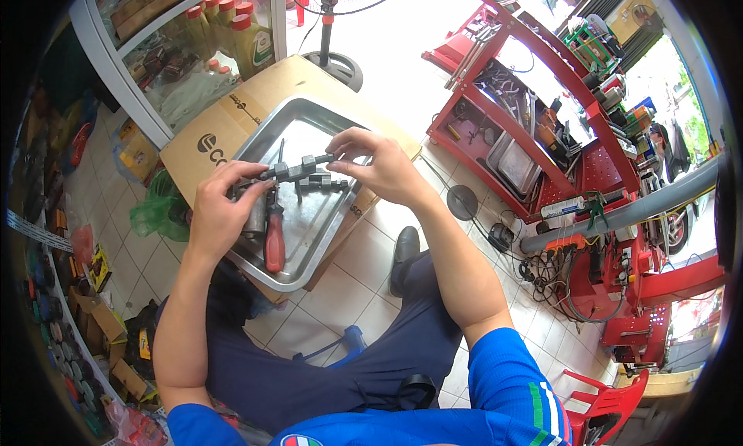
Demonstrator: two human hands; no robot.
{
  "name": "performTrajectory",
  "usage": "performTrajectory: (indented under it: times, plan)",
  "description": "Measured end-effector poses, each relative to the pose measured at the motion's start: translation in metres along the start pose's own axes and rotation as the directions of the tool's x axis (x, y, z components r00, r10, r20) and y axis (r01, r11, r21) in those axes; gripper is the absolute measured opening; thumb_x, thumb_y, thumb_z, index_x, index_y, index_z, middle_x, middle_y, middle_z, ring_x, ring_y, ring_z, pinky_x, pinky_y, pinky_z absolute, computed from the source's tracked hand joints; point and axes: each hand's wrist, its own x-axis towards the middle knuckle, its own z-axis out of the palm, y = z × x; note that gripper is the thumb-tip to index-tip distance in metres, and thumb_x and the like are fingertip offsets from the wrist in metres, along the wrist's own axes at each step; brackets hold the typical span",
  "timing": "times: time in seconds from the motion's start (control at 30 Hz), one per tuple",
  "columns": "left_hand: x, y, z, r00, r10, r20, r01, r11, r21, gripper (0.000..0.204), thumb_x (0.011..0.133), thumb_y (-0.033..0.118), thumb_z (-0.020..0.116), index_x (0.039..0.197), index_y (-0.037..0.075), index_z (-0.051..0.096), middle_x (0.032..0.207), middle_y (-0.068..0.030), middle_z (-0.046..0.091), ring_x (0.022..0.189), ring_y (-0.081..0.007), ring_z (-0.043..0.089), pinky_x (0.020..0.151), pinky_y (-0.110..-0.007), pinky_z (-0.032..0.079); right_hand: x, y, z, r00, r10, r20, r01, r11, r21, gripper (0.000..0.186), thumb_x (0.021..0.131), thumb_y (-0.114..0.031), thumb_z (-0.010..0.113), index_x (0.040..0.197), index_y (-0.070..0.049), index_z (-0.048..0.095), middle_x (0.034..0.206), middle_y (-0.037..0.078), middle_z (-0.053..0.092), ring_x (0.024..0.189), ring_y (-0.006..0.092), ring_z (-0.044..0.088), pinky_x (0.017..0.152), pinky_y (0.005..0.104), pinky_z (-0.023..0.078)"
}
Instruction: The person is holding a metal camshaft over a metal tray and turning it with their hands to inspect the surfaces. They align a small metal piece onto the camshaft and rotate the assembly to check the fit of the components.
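Note:
Over the metal tray (316, 268), both hands hold a dark metal threaded tool (298, 169) with hexagonal sections, roughly level. My left hand (219, 206) pinches its left end between thumb and fingers. The thin right end is between the thumb and fingertips of my right hand (379, 163). Beneath it in the tray lies a second dark metal piece (321, 183) of similar look. A screwdriver with a red handle (275, 245) rests in the tray close to my left hand. Beside it is a grey metal cylinder (253, 228), partly hidden by that hand.
The tray stands on a cardboard box (190, 148) in front of my knees. To the right is a red tool cart (495, 109) full of tools, with cables (542, 279) on the floor. A fan stand (326, 36) and glass cabinet (101, 43) stand behind. A red chair (607, 399) is at lower right.

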Motion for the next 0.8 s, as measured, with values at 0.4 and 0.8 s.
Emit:
performTrajectory:
  times: [0.4, 0.8]
  plan:
    - [-0.001, 0.000, 0.000, 1.000, -0.016, 0.009, 0.016, 1.000, -0.003, 0.020, 0.087, 0.004, 0.077, 0.107, 0.002, 0.076, 0.100, -0.0069, 0.075, 0.094, -0.0179, 0.066, 0.085, -0.030, 0.050, -0.002, -0.012, 0.002, 1.000, -0.001, -0.028, 0.002, 1.000, 0.023, 0.035, 0.094, -0.025, 0.078, 0.120, -0.004, 0.069, 0.101, 0.011, 0.076, 0.096, 0.0182, 0.073, 0.086, 0.0343, 0.056]
    - [0.000, 0.004, 0.000, 1.000, -0.002, 0.005, 0.002, 1.000, -0.008, 0.020, 0.087, 0.006, 0.078, 0.106, 0.001, 0.075, 0.098, -0.0098, 0.074, 0.092, -0.0224, 0.067, 0.083, -0.032, 0.051, 0.001, -0.006, -0.003, 0.983, 0.169, 0.074, -0.164, 0.984, -0.073, 0.039, 0.102, -0.038, 0.068, 0.112, -0.001, 0.074, 0.094, 0.012, 0.075, 0.095, 0.0206, 0.073, 0.086, 0.0346, 0.055]
